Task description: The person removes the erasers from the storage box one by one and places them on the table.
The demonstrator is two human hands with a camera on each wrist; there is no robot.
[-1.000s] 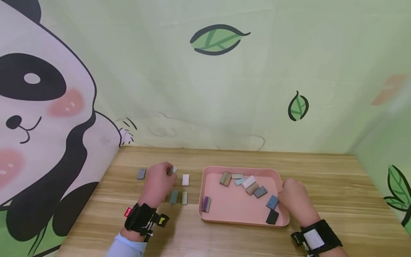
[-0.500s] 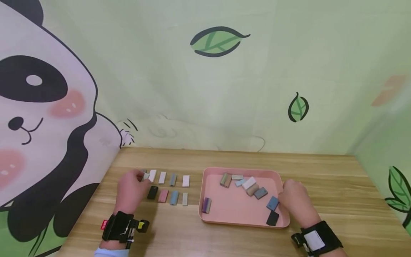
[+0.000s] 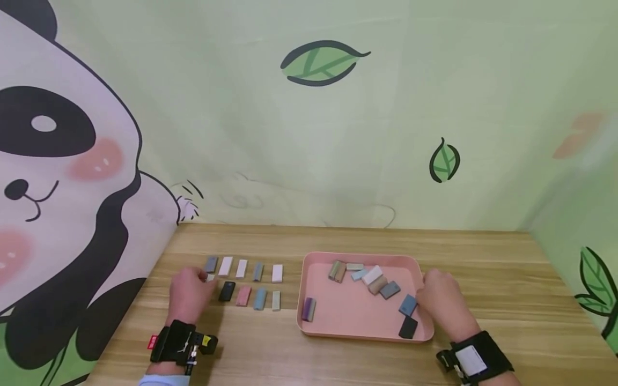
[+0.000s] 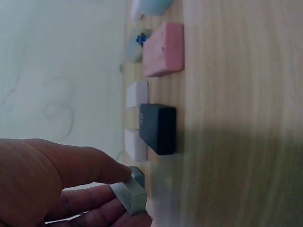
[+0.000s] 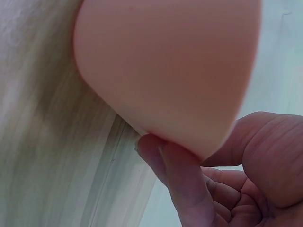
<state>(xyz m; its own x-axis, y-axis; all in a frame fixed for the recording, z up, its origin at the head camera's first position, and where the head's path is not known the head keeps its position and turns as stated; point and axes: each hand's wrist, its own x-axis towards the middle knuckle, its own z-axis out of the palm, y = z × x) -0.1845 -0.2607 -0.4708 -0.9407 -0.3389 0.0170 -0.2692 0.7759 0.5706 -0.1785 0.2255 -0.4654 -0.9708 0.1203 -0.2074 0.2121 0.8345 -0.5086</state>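
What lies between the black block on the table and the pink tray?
In the head view, three blocks lie between the black block and the pink tray: a pink block, a blue block, a pale green block.

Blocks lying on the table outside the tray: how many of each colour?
White blocks: 3
Grey blocks: 2
Black block: 1
Pink block: 1
Light blue block: 1
Pale green block: 1
Total: 9, plus 1 pale block in the left hand

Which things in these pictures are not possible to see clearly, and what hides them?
- Head view: left hand covers most of the pale block it pinches.
- Left wrist view: the top edge cuts off the blue block.
- Right wrist view: the tray fills the frame; its contents are hidden.
- Head view: right hand hides its own fingertips at the rim.
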